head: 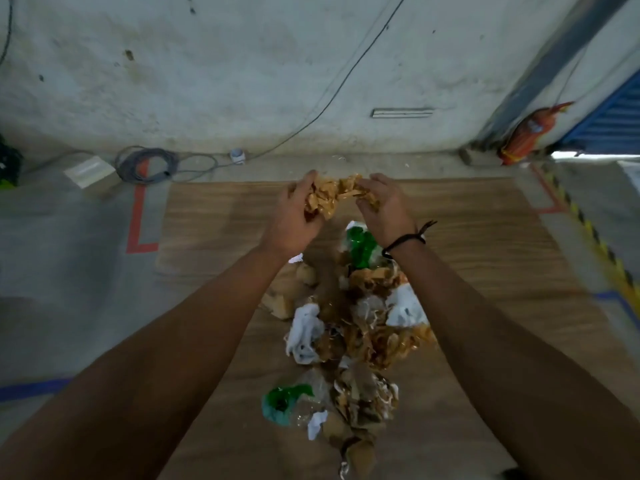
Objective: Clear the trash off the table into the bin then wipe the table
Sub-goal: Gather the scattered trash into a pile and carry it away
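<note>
A wad of crumpled brown tape (pixel 332 197) is held between both hands above the far end of the wooden table (pixel 214 223). My left hand (pixel 294 216) grips its left side, and my right hand (pixel 384 209), with a black cord at the wrist, grips its right side. Below my arms a long heap of trash (pixel 353 327) lies along the table's middle: brown paper and tape, white crumpled tissue (pixel 306 332), clear plastic, and green plastic pieces (pixel 362 247) (pixel 282 403). No bin is in view.
Beyond the table is a grey floor with red tape marks (pixel 138 220), a coiled cable (pixel 149 166), a small box (pixel 90 171) and a stained wall. An orange object (pixel 526 133) leans in the right corner beside a yellow-black striped line (pixel 595 237).
</note>
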Motion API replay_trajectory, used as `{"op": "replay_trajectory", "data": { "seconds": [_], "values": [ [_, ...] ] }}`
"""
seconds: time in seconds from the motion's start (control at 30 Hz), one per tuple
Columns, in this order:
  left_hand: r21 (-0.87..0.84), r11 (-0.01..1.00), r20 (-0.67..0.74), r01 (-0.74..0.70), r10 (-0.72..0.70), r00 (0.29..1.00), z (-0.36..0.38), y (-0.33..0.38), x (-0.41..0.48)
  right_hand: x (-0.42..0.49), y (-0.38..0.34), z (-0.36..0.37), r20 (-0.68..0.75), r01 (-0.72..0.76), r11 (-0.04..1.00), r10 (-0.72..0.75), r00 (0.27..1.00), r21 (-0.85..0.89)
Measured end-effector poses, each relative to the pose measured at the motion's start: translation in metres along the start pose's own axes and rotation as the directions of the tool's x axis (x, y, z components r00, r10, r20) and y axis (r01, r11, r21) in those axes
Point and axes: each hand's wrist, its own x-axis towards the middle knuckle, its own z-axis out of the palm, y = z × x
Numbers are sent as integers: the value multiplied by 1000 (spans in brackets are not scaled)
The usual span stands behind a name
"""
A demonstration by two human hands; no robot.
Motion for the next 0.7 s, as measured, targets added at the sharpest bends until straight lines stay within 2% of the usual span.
{"op": "replay_trajectory", "data": {
  "seconds": [0.07,0.17,0.3,0.43,0.6,0.7],
  "values": [
    [-31,1000,72,0,2,997,12,23,-10,-18,17,-36,-35,0,1000,-1,999,-12],
    [72,994,161,-80,68,985,33,51,-26,-45,46,-75,-44,-24,999,22,999,-44],
    [222,965,268,-138,76,961,69,73,-43,-73,84,-84,99,-66,997,70,993,-41],
    [414,878,434,-240,42,900,105,57,-56,-92,115,-62,261,-106,994,109,959,-25],
    [514,834,482,-200,-88,872,125,51,-80,-96,174,-12,433,-169,986,154,888,-5],
    [452,872,432,-188,-29,902,122,49,-87,-103,163,-17,428,-177,984,145,892,34]
  ]
}}
